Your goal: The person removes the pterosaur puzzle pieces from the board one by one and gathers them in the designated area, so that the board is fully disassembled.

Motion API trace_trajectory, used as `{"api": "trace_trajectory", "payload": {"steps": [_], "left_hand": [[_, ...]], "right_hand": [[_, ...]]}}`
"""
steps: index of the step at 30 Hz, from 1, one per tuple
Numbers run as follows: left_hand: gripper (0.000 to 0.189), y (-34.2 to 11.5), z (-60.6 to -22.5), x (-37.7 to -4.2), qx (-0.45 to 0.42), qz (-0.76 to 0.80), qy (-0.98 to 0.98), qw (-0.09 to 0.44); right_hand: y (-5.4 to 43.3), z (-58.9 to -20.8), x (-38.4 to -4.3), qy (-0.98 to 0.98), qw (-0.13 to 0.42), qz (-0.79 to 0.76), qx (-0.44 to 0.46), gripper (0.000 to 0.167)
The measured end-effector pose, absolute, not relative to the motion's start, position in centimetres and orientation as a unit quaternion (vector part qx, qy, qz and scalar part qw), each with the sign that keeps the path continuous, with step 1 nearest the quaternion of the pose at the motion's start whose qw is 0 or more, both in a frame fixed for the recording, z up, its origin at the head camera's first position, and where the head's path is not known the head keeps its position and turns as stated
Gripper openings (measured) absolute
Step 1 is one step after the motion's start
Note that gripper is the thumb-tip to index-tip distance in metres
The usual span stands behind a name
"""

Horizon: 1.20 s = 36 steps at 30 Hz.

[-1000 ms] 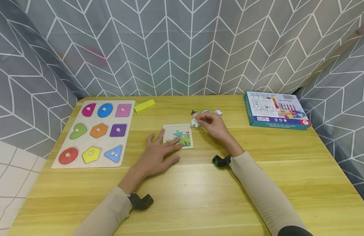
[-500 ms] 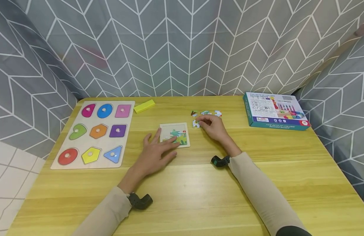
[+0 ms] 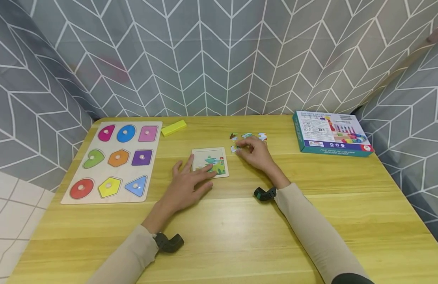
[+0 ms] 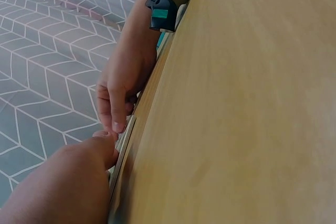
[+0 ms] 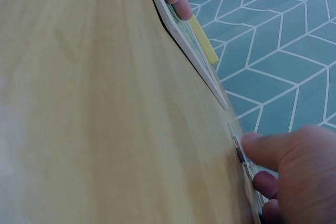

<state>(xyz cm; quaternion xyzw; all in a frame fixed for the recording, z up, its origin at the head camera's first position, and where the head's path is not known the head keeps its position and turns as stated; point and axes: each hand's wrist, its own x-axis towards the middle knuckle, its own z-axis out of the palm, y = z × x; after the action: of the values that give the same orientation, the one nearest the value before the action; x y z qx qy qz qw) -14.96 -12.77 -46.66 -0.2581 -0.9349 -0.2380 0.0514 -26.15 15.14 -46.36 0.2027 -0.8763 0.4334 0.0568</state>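
Observation:
My left hand lies with spread fingers over the lower left of a small square puzzle tray, holding it against the table. Inside the tray shows part of a green and teal picture; its upper left is bare. To the right, my right hand bends thumb and index finger together at a jigsaw piece, partly hidden under the fingertips. Beyond those fingers lie more pieces: a brown and green piece, a blue one and a white and red one. The right wrist view shows the thumb right at flat pieces.
On the left lies a wooden shape board with several coloured knobbed shapes. A yellow block rests behind the tray. A teal and white box stands at the back right, before a grey patterned curtain.
The tray and my left hand slid slightly left, then stayed still. The jigsaw piece by my right hand turned a little and shifted; the right fingertips now cover more of it.

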Motion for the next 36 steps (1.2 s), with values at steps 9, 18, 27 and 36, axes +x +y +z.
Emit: {"api": "trace_trajectory", "payload": {"steps": [9, 18, 27, 36], "left_hand": [[0.039, -12.75, -46.71, -14.93, -0.261, -0.244, -0.932, 0.053], [0.039, -12.74, -46.59, -14.97, -0.261, -0.243, -0.933, 0.053], [0.038, -12.72, -46.56, -14.92, -0.262, -0.241, -0.933, 0.058], [0.038, -12.79, -46.53, -14.83, -0.267, -0.247, -0.929, 0.063]], "right_hand": [[15.00, -46.44, -26.13, -0.896, 0.059, 0.393, 0.198, 0.022], [14.71, -46.48, -26.17, -0.898, 0.069, 0.390, 0.191, 0.022], [14.76, -46.61, -26.01, -0.889, 0.092, 0.399, 0.204, 0.029], [14.68, -46.68, -25.76, -0.863, 0.124, 0.440, 0.216, 0.027]]}}
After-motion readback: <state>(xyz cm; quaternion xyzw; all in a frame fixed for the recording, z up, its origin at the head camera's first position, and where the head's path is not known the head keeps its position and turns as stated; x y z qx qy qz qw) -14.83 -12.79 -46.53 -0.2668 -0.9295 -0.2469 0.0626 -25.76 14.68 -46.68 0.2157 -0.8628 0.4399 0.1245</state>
